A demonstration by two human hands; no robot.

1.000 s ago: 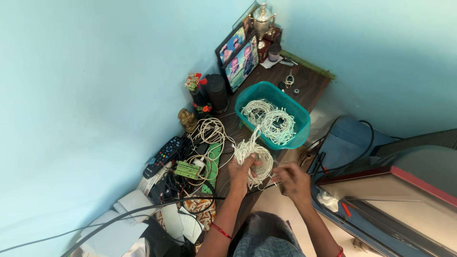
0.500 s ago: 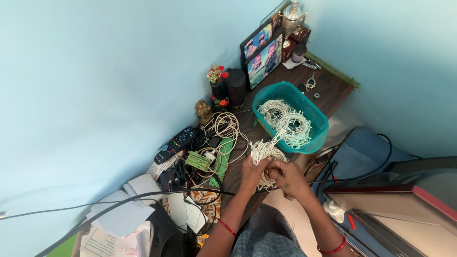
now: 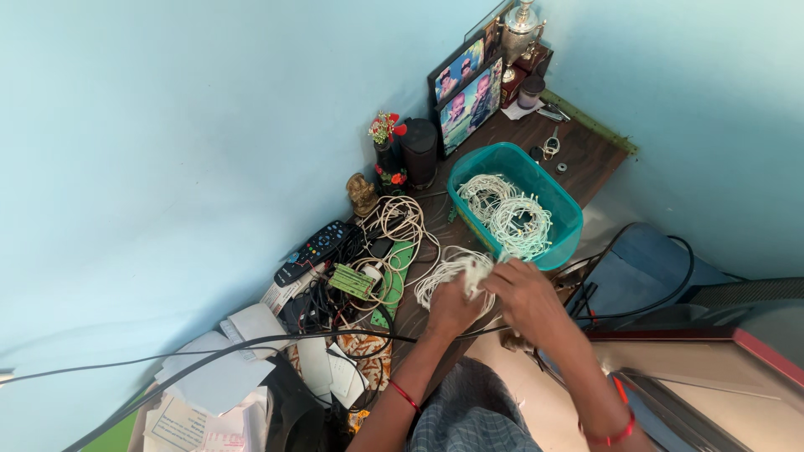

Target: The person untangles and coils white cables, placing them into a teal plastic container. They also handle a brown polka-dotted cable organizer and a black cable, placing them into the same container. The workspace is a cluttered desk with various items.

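White cord coil [image 3: 444,276], lower centre of the frame, at the near edge of the brown surface [image 3: 586,159]: held by both hands. Left hand [image 3: 452,308] beneath it, fingers closed on the loops; right hand [image 3: 523,297] beside it, fingers pinching the bunched top. Teal basin [image 3: 563,213], just above right, holds more white coils [image 3: 511,213]. Remote control [image 3: 311,251] and tangled cables [image 3: 398,222] at centre left.

Part of the white wire coil [image 3: 444,272] behind both hands.
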